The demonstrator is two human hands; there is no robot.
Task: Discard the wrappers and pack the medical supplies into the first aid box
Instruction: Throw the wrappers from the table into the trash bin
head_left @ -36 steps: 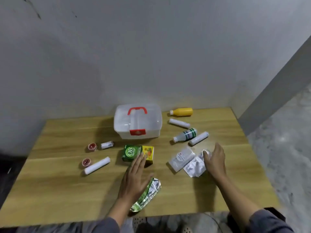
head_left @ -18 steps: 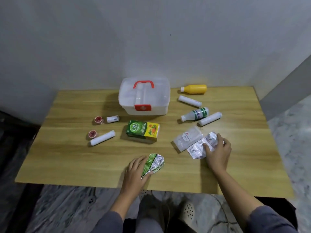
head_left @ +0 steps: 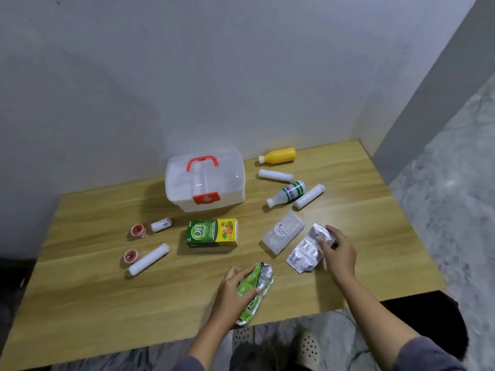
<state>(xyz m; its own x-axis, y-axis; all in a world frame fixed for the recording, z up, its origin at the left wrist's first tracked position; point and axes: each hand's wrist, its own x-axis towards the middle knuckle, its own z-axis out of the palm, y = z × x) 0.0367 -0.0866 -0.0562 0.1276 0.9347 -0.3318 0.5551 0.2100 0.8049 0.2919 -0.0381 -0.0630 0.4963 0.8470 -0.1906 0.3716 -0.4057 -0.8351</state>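
The white first aid box (head_left: 230, 191) with a red handle and latch stands shut at the back of the wooden table (head_left: 80, 303). My left hand (head_left: 231, 293) grips a green and silver foil wrapper (head_left: 255, 286) near the front edge. My right hand (head_left: 338, 254) closes on a crumpled silver foil wrapper (head_left: 305, 254) at the right. Between them and the box lie a green and yellow medicine carton (head_left: 213, 232) and a clear packet (head_left: 282, 235).
To the box's right lie a yellow bottle (head_left: 278, 155), a white and green bottle (head_left: 288, 194) and two white rolls (head_left: 276, 175) (head_left: 309, 196). On the left are two red tape rolls (head_left: 138, 230) (head_left: 130, 256), a short bandage roll (head_left: 160, 225) and a longer one (head_left: 148, 259).
My left hand left the carton, drew back toward the front edge and took hold of the green foil wrapper. My right hand closed on the silver wrapper. The camera view shifted.
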